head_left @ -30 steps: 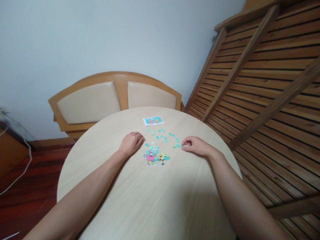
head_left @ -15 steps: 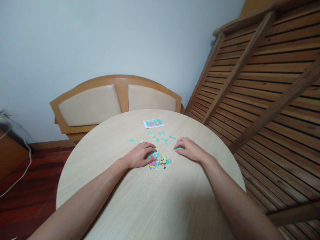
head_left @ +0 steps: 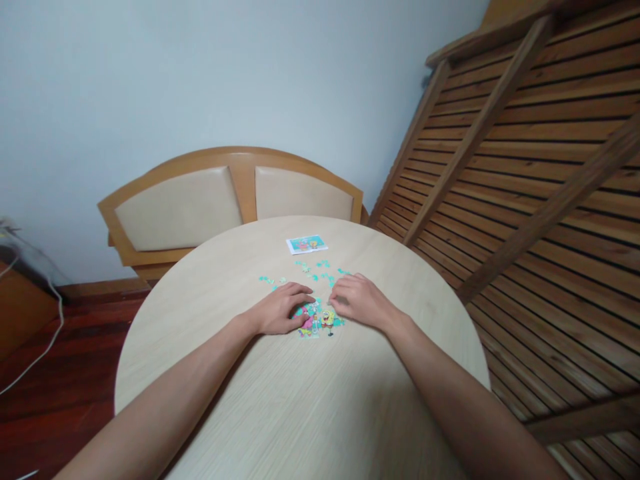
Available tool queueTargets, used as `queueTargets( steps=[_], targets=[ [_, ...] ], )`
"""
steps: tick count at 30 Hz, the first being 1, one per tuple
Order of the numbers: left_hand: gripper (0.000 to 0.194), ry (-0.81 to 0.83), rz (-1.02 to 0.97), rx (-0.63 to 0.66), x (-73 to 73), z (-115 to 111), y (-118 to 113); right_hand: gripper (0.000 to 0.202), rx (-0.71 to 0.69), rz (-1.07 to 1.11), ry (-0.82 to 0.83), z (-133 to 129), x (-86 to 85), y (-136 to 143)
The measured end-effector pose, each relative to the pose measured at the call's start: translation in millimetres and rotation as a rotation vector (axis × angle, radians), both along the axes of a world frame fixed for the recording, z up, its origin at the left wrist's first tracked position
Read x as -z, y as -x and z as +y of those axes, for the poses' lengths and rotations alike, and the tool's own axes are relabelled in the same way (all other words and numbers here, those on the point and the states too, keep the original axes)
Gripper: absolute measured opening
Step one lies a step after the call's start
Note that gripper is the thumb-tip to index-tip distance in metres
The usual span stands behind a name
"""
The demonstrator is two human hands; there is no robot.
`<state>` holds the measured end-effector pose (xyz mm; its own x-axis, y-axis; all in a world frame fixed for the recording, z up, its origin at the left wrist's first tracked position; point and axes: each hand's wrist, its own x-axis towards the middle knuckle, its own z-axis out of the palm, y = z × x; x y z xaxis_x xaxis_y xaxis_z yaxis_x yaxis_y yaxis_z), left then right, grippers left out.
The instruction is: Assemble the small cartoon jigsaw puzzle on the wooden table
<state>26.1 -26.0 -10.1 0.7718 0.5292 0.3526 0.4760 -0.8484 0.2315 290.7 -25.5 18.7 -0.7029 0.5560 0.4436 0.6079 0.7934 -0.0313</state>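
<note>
A partly joined jigsaw puzzle (head_left: 314, 324), with a yellow SpongeBob figure, a pink figure and teal background, lies flat on the round table. My left hand (head_left: 281, 309) rests on its left side, thumb and fingers apart, fingertips touching the puzzle and hiding part of it. My right hand (head_left: 361, 300) is at the puzzle's upper right edge, thumb and index finger pinched together above the yellow figure. The small puzzle piece in that pinch is mostly hidden by the fingers. Several loose teal puzzle pieces (head_left: 326, 276) are scattered just beyond both hands.
A picture card (head_left: 307, 245) showing cartoon figures lies toward the table's far side. The pale wooden table (head_left: 280, 407) stands before a padded headboard (head_left: 180, 210). A slatted wooden frame (head_left: 505, 173) leans at the right. A white cable (head_left: 59, 320) hangs at the left.
My right hand has moved left from the loose teal pieces to the puzzle's upper right edge, its fingers closing into a pinch. My left hand stays on the puzzle.
</note>
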Motion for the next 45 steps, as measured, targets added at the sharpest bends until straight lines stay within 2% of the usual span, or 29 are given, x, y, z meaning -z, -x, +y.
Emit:
queueTargets(
  steps=[3, 7, 10, 15, 23, 35, 38, 41, 45],
  targets=[
    [0.04, 0.004, -0.001, -0.011, 1.4, 0, 1, 0.01, -0.092, 0.015, -0.074, -4, 3.7, 11],
    [0.039, 0.003, 0.007, -0.012, 2.7, 1, 1, 0.01, -0.137, 0.002, -0.132, -5, 9.6, 19],
    [0.04, 0.012, 0.014, -0.011, 2.8, 2, 1, 0.009, -0.169, -0.013, -0.09, -3, 12.9, 19],
    [0.041, 0.026, 0.024, -0.011, 1.8, 2, 2, 0.005, -0.23, 0.003, 0.072, -3, 14.4, 14],
    [0.041, 0.027, 0.008, -0.005, 1.6, 1, 2, 0.01, -0.189, 0.006, 0.187, -4, 11.5, 13],
    [0.041, 0.021, 0.008, 0.002, 3.1, 2, 4, 0.014, -0.169, 0.011, 0.259, -4, 6.9, 13],
    [0.041, 0.014, 0.004, 0.011, 2.3, 2, 4, 0.019, -0.089, 0.102, 0.282, -2, -0.7, 1],
    [0.036, -0.002, -0.004, 0.039, -1.6, 1, 2, 0.02, 0.071, 0.203, 0.347, 5, -6.0, -25],
    [0.031, -0.007, -0.002, 0.1, -8.0, -4, -2, 0.024, 0.268, 0.262, 0.494, 21, -1.9, -66]
  ],
)
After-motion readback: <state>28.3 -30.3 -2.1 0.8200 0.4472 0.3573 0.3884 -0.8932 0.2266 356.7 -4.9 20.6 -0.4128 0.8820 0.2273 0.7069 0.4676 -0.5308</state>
